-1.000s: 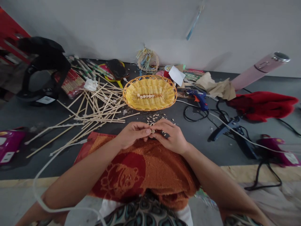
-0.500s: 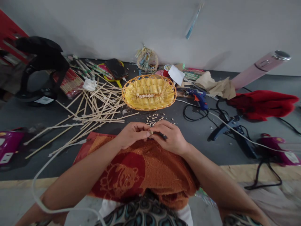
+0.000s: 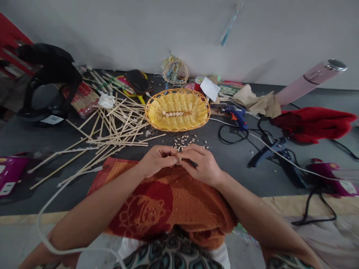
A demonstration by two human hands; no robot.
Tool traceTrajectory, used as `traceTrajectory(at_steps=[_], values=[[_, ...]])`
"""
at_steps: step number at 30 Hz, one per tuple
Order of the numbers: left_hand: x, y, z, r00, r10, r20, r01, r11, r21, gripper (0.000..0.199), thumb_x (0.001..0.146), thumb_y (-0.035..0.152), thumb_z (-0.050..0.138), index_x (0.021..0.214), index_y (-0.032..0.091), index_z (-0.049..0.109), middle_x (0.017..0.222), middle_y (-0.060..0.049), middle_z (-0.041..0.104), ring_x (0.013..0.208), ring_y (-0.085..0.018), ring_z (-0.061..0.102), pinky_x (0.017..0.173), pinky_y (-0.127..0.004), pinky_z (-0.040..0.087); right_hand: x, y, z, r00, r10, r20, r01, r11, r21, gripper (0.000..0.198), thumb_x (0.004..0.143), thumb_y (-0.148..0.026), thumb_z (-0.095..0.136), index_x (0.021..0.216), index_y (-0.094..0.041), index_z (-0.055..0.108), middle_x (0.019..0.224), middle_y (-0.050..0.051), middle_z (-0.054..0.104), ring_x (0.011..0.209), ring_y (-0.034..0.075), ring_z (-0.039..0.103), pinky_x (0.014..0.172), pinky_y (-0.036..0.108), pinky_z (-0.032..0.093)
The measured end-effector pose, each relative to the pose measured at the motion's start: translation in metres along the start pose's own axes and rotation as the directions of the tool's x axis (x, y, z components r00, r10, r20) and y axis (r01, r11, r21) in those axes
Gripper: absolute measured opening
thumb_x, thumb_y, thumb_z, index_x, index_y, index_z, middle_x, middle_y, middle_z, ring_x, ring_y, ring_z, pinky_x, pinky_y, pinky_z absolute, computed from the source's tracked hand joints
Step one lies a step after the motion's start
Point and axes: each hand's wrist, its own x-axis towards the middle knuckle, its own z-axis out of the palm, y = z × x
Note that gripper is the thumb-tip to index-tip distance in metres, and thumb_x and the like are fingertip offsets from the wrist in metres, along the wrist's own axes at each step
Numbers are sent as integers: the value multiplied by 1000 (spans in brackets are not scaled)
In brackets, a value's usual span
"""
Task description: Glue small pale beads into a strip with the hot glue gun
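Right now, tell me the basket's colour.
The basket is yellow, with an orange rim; it shows best in the head view.

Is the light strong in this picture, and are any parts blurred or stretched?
Head view: dim light, soft shadow on the grey wall beside the pink flask; head view, right edge: purple box smeared, flask leaning, probably from lens distortion; head view, centre: left hand and right hand clearer, the small piece between them indistinct.

Small pieces point(image 3: 183, 138) and basket point(image 3: 179, 126) block ahead; sticks point(image 3: 126, 143) crowd left; room opens right, before the dark tool point(image 3: 258, 158).
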Motion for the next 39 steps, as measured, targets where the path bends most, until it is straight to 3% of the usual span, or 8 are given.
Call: traceTrajectory(at_steps=[6, 13, 21, 29, 39], values=[[0, 1, 2, 1000, -11, 6, 11, 998, -59, 19, 75, 32, 73, 75, 13, 69, 61, 2, 59, 57, -7, 48, 58, -20, 36, 4, 0, -5, 997, 50, 54, -57, 990, 126, 20, 87, -20, 63, 107, -19, 62, 94, 6, 65, 90, 16, 61, 82, 32, 53], [0, 4, 0, 997, -17, 71, 29, 984, -176, 23, 75, 34, 74, 80, 12, 71, 73, -3, 67, 58, -8, 53, 60, -21, 40, 3, 3, -7, 999, 48, 10, -49, 984, 170, 22, 87, -14, 63, 107, -20, 65, 93, 6, 66, 88, 15, 63, 80, 31, 53], [1, 3, 0, 996, -15, 86, 28, 987, -156, 24, 73, 34, 76, 76, 11, 71, 71, -3, 67, 58, -7, 53, 58, -20, 40, 5, 1, -6, 1000, 9, -22, -5, 984, 176, 15, 86, -16, 64, 101, -20, 67, 85, 5, 69, 84, 15, 64, 76, 30, 54], [0, 1, 0, 997, 10, 74, 3, 983, -184, 18, 77, 30, 73, 78, 13, 70, 68, 0, 63, 59, -6, 52, 60, -19, 39, 6, 0, -10, 992, 68, 107, -89, 975, 206, 22, 88, -22, 60, 110, -19, 60, 93, 7, 64, 83, 16, 60, 76, 32, 51], [1, 1, -1, 998, -22, 60, 32, 986, -166, 21, 77, 32, 73, 81, 12, 70, 75, -3, 66, 60, -7, 53, 60, -20, 40, 3, 2, -8, 992, 68, 110, -91, 972, 216, 27, 86, -14, 54, 112, -19, 60, 92, 6, 64, 84, 15, 59, 78, 32, 50]])
